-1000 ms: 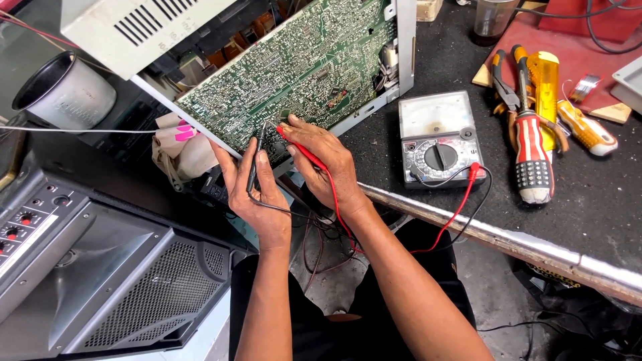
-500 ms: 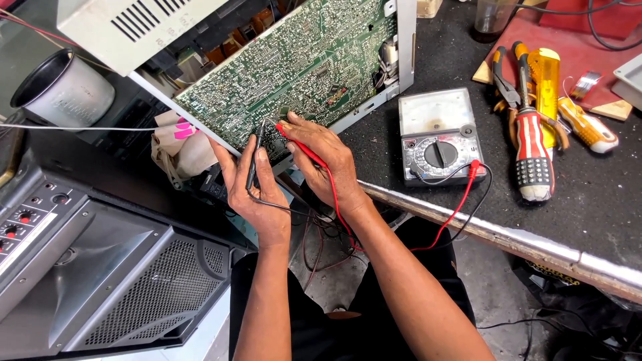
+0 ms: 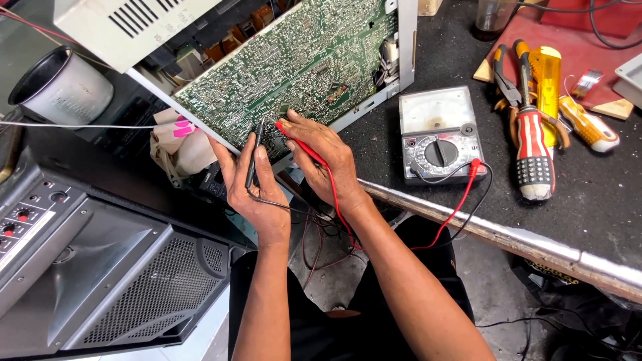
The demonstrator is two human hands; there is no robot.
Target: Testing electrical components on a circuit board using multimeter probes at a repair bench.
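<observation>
Dark and scuffed, the worktop (image 3: 588, 200) carries an analogue multimeter (image 3: 438, 134) near its front edge, with pliers (image 3: 508, 80), a red-and-white striped screwdriver (image 3: 531, 150) and a yellow-handled tool (image 3: 548, 73) lying further to the right; at the left a grey speaker cabinet (image 3: 114, 267) stands below the worktop and a metal cup (image 3: 60, 87) sits behind it; a green circuit board (image 3: 294, 67), held in its pale chassis, is tilted up on edge at the worktop's front with its solder side facing the camera; the left hand (image 3: 251, 180) is closed around a black probe (image 3: 253, 157), pinched between thumb and fingers, its tip touching the board's lower edge; the right hand (image 3: 324, 157) grips a red probe (image 3: 301, 142) the same way, tip on the board just beside the black one; red and black leads (image 3: 461, 200) trail from the probes under the wrists and back to the meter; the probes look light, stiff and slim, best held pen-fashion on the insulated shaft well behind the metal tip; the board seems rigid but fragile, its solder points sharp and closely packed, so I would judge it safest taken by the chassis frame or bare edges, not by the soldered face; the leads are limp and could snag.
</observation>
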